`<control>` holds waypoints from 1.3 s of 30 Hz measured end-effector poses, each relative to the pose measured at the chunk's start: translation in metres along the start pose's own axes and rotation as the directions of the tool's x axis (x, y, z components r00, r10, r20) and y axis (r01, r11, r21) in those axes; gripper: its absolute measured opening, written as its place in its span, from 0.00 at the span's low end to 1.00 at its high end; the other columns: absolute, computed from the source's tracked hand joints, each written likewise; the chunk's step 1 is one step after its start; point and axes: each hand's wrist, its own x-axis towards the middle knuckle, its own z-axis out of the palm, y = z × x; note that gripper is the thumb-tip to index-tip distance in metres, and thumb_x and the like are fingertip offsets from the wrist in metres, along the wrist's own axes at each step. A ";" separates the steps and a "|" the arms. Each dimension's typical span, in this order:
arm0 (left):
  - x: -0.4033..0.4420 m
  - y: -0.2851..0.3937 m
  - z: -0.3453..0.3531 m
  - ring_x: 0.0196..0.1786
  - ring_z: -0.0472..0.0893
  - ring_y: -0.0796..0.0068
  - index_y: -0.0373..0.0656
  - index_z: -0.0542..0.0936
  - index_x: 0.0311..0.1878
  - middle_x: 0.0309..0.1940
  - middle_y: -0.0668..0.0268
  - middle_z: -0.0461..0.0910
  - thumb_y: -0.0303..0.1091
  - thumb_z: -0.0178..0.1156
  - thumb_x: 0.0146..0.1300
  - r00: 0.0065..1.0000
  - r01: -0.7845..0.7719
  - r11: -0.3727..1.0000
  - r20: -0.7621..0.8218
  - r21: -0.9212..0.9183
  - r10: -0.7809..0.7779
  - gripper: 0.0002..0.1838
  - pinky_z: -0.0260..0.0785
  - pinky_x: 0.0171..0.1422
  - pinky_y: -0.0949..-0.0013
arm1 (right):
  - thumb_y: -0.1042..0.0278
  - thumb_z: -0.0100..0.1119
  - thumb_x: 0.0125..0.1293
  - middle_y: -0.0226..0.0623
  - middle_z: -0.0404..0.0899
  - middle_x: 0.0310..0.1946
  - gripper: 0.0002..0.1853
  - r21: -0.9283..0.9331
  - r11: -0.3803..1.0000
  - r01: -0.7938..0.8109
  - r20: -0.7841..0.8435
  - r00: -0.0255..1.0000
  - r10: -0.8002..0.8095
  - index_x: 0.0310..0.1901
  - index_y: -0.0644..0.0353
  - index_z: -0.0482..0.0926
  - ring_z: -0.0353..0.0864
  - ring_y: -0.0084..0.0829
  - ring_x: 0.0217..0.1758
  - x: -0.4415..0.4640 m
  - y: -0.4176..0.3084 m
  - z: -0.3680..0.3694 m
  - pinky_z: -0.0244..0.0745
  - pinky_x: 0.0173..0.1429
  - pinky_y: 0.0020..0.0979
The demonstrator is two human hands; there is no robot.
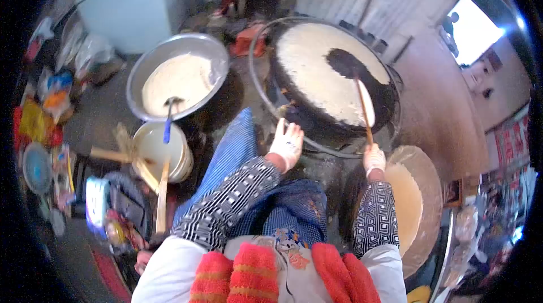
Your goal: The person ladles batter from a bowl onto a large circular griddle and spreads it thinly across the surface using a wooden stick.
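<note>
My right hand (pixel 374 160), in a pale glove, is closed around the wooden handle of a batter spreader (pixel 364 112). Its pale blade lies along the near right side of a batter layer (pixel 308 76) on a large round griddle (pixel 384 112). A dark bare patch shows within that layer. Near the griddle's front left edge is my left hand (pixel 287 143), also gloved, its fingers stretched out and nothing in it. Whether it touches the ring (pixel 257 91) around the griddle, I cannot tell.
Left stands a metal basin (pixel 133 85) of batter with a blue-handled ladle (pixel 167 127). Before it is a white bucket (pixel 184 158) with wooden sticks (pixel 162 195). A broad round tray (pixel 430 212) holding a pale flat sheet (pixel 404 198) sits at my right.
</note>
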 end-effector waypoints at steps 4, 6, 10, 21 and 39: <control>0.002 -0.017 -0.034 0.66 0.68 0.61 0.41 0.76 0.54 0.56 0.59 0.75 0.30 0.44 0.63 0.996 -0.003 0.990 -0.084 -0.144 -0.009 0.18 0.44 0.76 0.41 | 0.56 0.44 0.70 0.53 0.83 0.32 0.16 -0.008 0.993 0.120 0.180 0.977 -0.116 0.45 0.61 0.74 0.83 0.55 0.36 -0.033 -0.040 -0.027 0.76 0.38 0.53; 0.001 -0.025 -0.029 0.72 0.62 0.63 0.41 0.71 0.63 0.65 0.60 0.70 0.34 0.43 0.67 1.000 0.005 1.000 0.016 -0.029 -0.004 0.22 0.35 0.78 0.38 | 0.56 0.45 0.70 0.54 0.83 0.33 0.17 0.098 0.993 -0.061 0.116 0.992 0.049 0.43 0.63 0.74 0.84 0.53 0.40 -0.030 -0.027 -0.015 0.75 0.46 0.53; 0.003 -0.059 -0.009 0.76 0.58 0.59 0.40 0.67 0.67 0.69 0.57 0.65 0.38 0.47 0.66 0.996 -0.029 1.000 0.085 0.011 0.028 0.27 0.28 0.78 0.34 | 0.54 0.44 0.71 0.52 0.83 0.30 0.18 0.172 0.979 -0.111 -0.019 0.993 0.116 0.39 0.61 0.77 0.84 0.51 0.36 -0.008 -0.042 -0.026 0.77 0.42 0.51; 0.012 -0.080 -0.018 0.76 0.57 0.56 0.39 0.66 0.69 0.71 0.55 0.63 0.47 0.52 0.64 0.985 0.054 0.999 0.164 0.004 -0.054 0.33 0.26 0.77 0.34 | 0.57 0.46 0.71 0.51 0.84 0.34 0.17 0.172 0.985 -0.018 0.088 0.996 0.003 0.42 0.65 0.76 0.85 0.48 0.41 -0.014 -0.053 -0.041 0.78 0.46 0.48; 0.018 -0.075 -0.032 0.74 0.59 0.62 0.42 0.65 0.69 0.70 0.60 0.63 0.51 0.54 0.63 0.958 0.169 0.977 0.210 0.128 -0.193 0.35 0.33 0.76 0.33 | 0.55 0.44 0.73 0.51 0.84 0.32 0.17 0.070 0.997 -0.039 0.022 0.999 0.037 0.43 0.61 0.75 0.85 0.50 0.37 -0.022 -0.023 -0.028 0.79 0.42 0.48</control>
